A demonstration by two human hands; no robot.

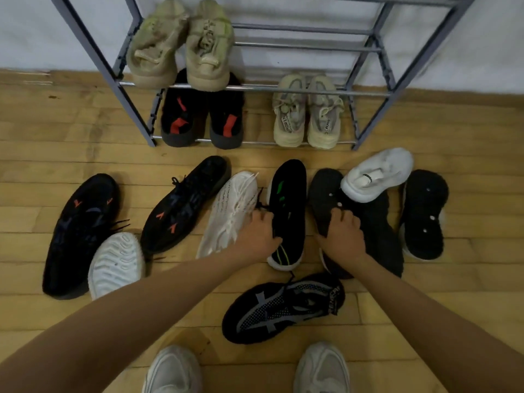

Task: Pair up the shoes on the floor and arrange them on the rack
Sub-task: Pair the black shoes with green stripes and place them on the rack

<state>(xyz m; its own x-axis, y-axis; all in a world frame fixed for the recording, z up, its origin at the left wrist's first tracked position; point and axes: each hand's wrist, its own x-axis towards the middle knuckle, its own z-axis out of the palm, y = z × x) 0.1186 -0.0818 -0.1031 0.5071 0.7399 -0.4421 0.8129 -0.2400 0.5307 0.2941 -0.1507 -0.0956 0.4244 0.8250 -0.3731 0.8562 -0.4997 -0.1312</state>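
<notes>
Both arms are bare and reach forward and down, the forearms converging from the lower corners of the view. The left arm (141,302) runs diagonally up and to the right. Its wrist is straight and the left hand (259,236) is palm-down with its back to the camera. Its fingers (262,217) are curled over the edge of a green-marked shoe (287,199), gripping it. The right arm (419,302) runs up and to the left. The right hand (344,238) is also palm-down. Its fingers (341,215) are bent over the side of a dark shoe (324,191), with the thumb out to the left. The two hands are level with each other, near but apart.
</notes>
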